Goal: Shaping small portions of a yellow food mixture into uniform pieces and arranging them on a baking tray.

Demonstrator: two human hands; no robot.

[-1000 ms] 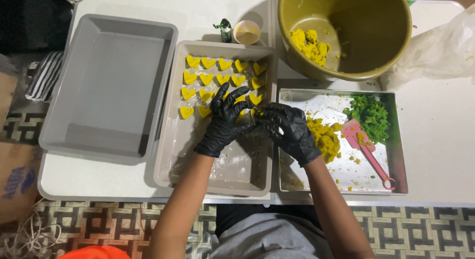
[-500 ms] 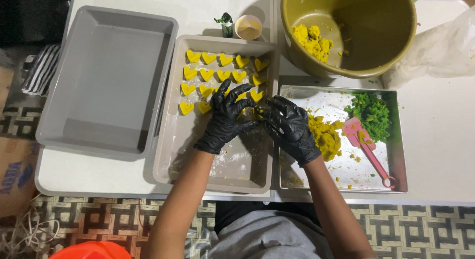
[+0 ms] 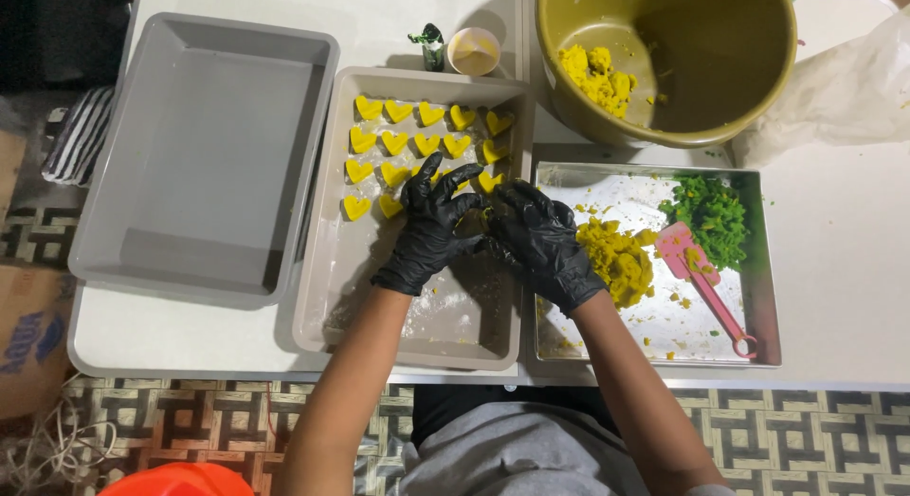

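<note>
Both my hands wear black gloves and meet over the middle grey tray (image 3: pixel 332 297). My left hand (image 3: pixel 431 226) and my right hand (image 3: pixel 545 245) pinch a small piece of yellow dough (image 3: pixel 487 214) between their fingertips; most of it is hidden. Several yellow heart-shaped dough pieces (image 3: pixel 408 140) lie in rows at the far end of that tray. To the right, a metal tray (image 3: pixel 758 268) holds a lump of yellow dough (image 3: pixel 616 259), a heap of green filling (image 3: pixel 711 216) and a pink spatula (image 3: pixel 706 287).
A large empty grey tray (image 3: pixel 204 155) stands at the left. A big olive bowl (image 3: pixel 711 69) with yellow dough sits at the back right, a small cup (image 3: pixel 474 52) behind the middle tray, a white plastic bag (image 3: pixel 844 88) at far right. Patterned floor lies below the table edge.
The view has shifted slightly. My hands stay together over the middle tray, fingers working the same small piece of dough; nothing else has moved.
</note>
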